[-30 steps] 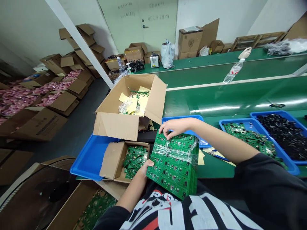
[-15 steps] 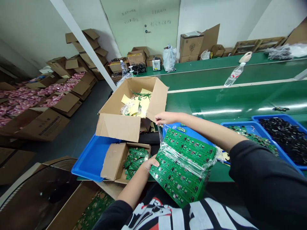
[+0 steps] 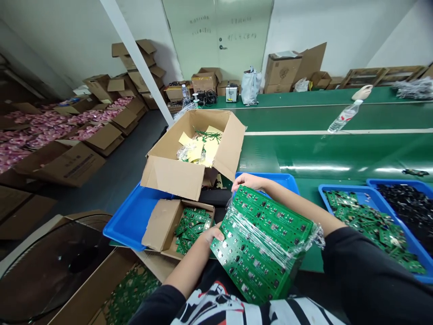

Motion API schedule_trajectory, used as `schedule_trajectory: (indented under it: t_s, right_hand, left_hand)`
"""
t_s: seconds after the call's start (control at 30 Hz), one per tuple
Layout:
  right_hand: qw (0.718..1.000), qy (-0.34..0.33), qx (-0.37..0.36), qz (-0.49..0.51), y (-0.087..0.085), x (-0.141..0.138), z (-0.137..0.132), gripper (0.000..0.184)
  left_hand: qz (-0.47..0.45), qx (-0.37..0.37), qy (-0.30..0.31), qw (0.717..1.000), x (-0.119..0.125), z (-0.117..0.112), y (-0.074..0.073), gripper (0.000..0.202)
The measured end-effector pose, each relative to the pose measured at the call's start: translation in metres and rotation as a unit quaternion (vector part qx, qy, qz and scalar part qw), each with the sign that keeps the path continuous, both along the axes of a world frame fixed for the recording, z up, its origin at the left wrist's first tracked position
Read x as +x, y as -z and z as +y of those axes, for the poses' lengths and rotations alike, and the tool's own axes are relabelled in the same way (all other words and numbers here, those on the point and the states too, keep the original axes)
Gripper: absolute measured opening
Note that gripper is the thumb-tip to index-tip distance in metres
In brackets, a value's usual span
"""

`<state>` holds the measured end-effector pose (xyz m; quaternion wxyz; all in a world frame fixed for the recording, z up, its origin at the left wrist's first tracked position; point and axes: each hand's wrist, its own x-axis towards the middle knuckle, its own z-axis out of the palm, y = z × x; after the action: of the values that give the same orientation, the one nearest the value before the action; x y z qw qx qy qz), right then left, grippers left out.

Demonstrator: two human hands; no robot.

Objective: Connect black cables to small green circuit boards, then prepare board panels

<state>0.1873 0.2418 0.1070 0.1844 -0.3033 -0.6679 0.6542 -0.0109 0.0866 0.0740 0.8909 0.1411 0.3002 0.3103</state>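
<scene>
A thick stack of green circuit board panels (image 3: 246, 268) is tilted in front of my body. Clear plastic wrap (image 3: 259, 237) is bunched in a band across its middle, with a crumpled end at the right edge. My left hand (image 3: 214, 235) grips the stack's left edge, thumb on top and the other fingers hidden underneath. At the far left corner, my right hand (image 3: 249, 181) is closed, its fingertips pinching the wrap; the stack partly covers this hand. Just left of the stack, a small carton (image 3: 165, 225) contains loose green boards (image 3: 192, 228).
A large open carton (image 3: 174, 174) holds yellow sheets and board scraps. Blue trays stand left (image 3: 125, 221), behind my right hand (image 3: 287, 180), and right with boards (image 3: 326, 203) and black parts (image 3: 375, 183). A bottle (image 3: 345, 117) lies across the bench; a fan (image 3: 67, 266) stands lower left.
My right hand has come down from above the stack to its far corner, and the stretched strand of wrap has shortened. The whole view has shifted slightly. My left hand keeps its grip.
</scene>
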Motion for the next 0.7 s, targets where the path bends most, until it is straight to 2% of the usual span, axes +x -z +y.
schedule_trajectory:
  t_s: [0.13, 0.27, 0.43, 0.53, 0.63, 0.7]
  right_hand:
    - [0.995, 0.09, 0.012, 0.05, 0.016, -0.032, -0.009, 0.036]
    - [0.986, 0.142, 0.007, 0.088, 0.031, -0.056, -0.017, 0.039]
    - [0.974, 0.195, -0.014, 0.113, 0.041, -0.076, -0.03, 0.04]
    - [0.973, 0.195, -0.026, 0.121, 0.044, -0.089, -0.038, 0.038]
    - [0.977, 0.17, -0.043, 0.118, 0.051, -0.095, -0.045, 0.034]
    - [0.976, 0.178, -0.053, 0.118, 0.058, -0.095, -0.047, 0.034]
  left_hand:
    - [-0.011, 0.021, 0.03, 0.999, 0.009, 0.009, 0.001, 0.047]
    - [-0.018, 0.047, 0.04, 0.998, 0.011, 0.017, -0.002, 0.035]
    - [-0.021, 0.074, 0.046, 0.996, 0.014, 0.017, -0.008, 0.032]
    - [-0.023, 0.086, 0.048, 0.995, 0.021, 0.017, -0.008, 0.034]
    - [-0.022, 0.092, 0.049, 0.994, 0.025, 0.019, -0.005, 0.053]
    - [-0.015, 0.092, 0.05, 0.994, 0.025, 0.02, 0.0, 0.062]
